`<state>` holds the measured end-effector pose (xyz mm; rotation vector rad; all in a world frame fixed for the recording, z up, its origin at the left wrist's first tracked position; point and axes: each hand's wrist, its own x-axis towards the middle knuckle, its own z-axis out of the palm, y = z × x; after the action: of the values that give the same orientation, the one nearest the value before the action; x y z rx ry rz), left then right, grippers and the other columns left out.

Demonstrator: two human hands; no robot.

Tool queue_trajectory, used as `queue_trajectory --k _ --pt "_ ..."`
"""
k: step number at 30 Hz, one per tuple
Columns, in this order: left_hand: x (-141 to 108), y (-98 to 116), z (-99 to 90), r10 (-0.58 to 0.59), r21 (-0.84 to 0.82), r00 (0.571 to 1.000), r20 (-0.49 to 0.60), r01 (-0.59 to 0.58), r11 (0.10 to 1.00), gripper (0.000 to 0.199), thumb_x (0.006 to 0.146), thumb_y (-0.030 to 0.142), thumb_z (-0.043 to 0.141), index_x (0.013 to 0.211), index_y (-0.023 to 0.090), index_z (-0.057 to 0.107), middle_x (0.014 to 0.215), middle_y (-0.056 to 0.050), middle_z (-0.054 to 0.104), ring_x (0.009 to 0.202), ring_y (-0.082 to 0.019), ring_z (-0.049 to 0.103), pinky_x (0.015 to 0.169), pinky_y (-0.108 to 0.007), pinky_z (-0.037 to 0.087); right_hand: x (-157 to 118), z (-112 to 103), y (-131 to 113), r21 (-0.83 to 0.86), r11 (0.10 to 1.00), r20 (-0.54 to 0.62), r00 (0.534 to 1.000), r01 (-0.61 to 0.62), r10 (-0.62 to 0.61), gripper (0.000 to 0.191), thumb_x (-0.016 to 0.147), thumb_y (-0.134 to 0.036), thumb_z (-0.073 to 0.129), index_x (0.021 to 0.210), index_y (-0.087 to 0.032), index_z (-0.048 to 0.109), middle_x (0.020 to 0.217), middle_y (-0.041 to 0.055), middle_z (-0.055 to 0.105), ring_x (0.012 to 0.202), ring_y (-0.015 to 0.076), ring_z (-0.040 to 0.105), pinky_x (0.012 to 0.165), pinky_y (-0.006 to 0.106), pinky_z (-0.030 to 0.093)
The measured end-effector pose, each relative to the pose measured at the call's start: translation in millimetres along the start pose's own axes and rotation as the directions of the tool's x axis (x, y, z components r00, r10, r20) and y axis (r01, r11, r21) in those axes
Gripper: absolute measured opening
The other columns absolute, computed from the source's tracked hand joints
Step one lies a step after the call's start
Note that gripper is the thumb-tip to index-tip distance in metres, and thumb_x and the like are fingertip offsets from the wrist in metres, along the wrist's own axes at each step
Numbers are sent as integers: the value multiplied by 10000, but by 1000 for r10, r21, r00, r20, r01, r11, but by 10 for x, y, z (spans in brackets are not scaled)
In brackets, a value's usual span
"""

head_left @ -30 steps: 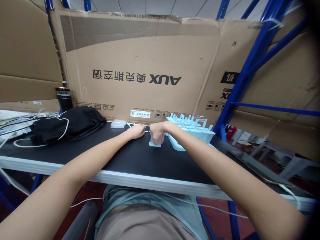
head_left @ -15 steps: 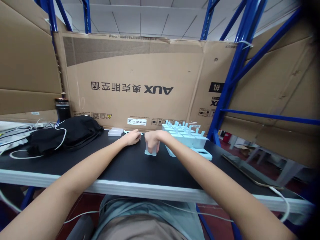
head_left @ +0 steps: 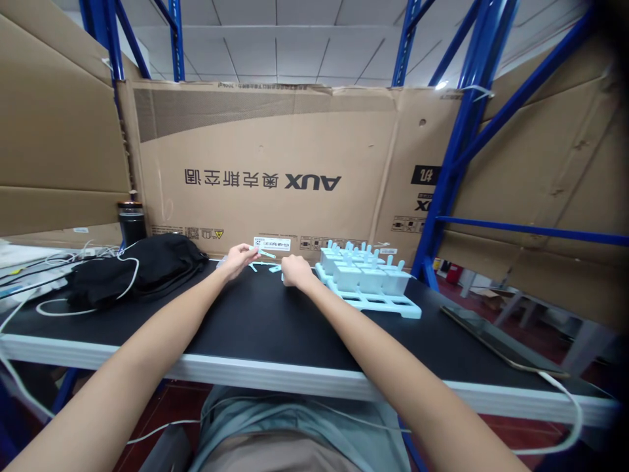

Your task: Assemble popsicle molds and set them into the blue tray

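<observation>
My left hand (head_left: 239, 260) pinches a thin light-blue ice pop stick (head_left: 268, 254) that points right above the table. To its right, my right hand (head_left: 297, 271) is closed around a pale-blue ice pop mold (head_left: 282, 277); only a sliver shows past the fist. More light-blue sticks (head_left: 275, 268) lie on the black table (head_left: 275, 321) between the hands. Right of my right hand stands a light-blue ice pop rack (head_left: 388, 305), with several molds (head_left: 372, 280) seated in it and stick handles pointing up. Its front slots hold no molds.
A black bag (head_left: 142, 269) with white cables lies at the left, a dark bottle (head_left: 132, 224) behind it. A phone or tablet (head_left: 496, 337) with a cable rests near the right edge. Cardboard (head_left: 260, 144) walls the back, and blue posts (head_left: 442, 190) frame it.
My left hand has moved left and lifted a stick off the table. My right hand has drawn back toward the cardboard, and the mold that showed below it is now mostly hidden.
</observation>
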<state>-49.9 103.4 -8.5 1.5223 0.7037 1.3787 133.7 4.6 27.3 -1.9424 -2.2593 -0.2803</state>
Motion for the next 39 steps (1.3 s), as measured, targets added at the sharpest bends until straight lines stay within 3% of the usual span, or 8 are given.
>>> queue_trajectory --k 5,8,11,18,24,29,35,39 --pt "-28 36 -86 -88 -145 995 41 94 985 230 746 196 780 796 147 561 846 -48 702 872 -120 691 864 -239 518 28 155 192 405 914 -144 984 -39 106 213 642 -229 746 828 -126 732 882 157 730 940 295 687 808 324 528" --pt "-36 23 -88 -136 -170 985 102 152 974 209 739 164 783 799 136 585 858 -64 712 858 -121 690 845 -235 520 45 233 273 659 753 -174 973 -2 155 239 682 -341 737 817 -145 722 742 77 724 772 207 706 736 275 548" --pt "-33 10 -82 -160 -181 977 140 185 966 207 726 145 792 794 127 597 852 -78 713 844 -129 691 824 -237 522 89 283 271 841 539 -187 960 47 208 337 687 -384 744 902 -128 699 853 79 733 737 165 704 674 254 574" --pt "-10 68 -146 -129 -229 989 76 143 963 213 740 129 773 770 154 564 814 -21 687 841 -103 677 775 -201 511 144 257 233 972 181 -195 942 149 273 380 612 -361 808 863 -111 670 907 86 711 812 173 692 733 302 611" --pt "-130 139 114 -170 -132 961 216 202 970 256 686 165 809 788 148 575 752 -27 672 719 -109 652 642 -212 461 37 252 159 985 11 -169 969 170 178 412 485 -332 882 776 -118 683 766 48 687 731 172 675 714 349 610" --pt "-203 164 353 -131 -35 966 224 142 989 284 674 238 818 758 153 561 738 -13 650 704 -103 615 603 -212 396 -51 196 228 993 -10 -112 981 115 156 385 513 -352 861 761 -133 665 773 40 687 754 167 662 739 330 574" --pt "-198 192 426 -94 -175 973 212 132 976 288 729 351 783 818 157 590 863 -30 650 795 -129 612 668 -231 422 -28 145 283 971 137 -215 965 195 149 355 766 -491 621 870 -154 666 895 38 697 847 162 632 740 242 489" --pt "-217 189 416 -159 -226 952 261 220 949 311 750 379 776 939 186 623 938 -27 660 801 -121 619 655 -223 419 -44 161 244 900 304 -346 936 312 63 454 822 -432 575 1188 -164 577 1067 66 683 931 166 625 802 259 474"
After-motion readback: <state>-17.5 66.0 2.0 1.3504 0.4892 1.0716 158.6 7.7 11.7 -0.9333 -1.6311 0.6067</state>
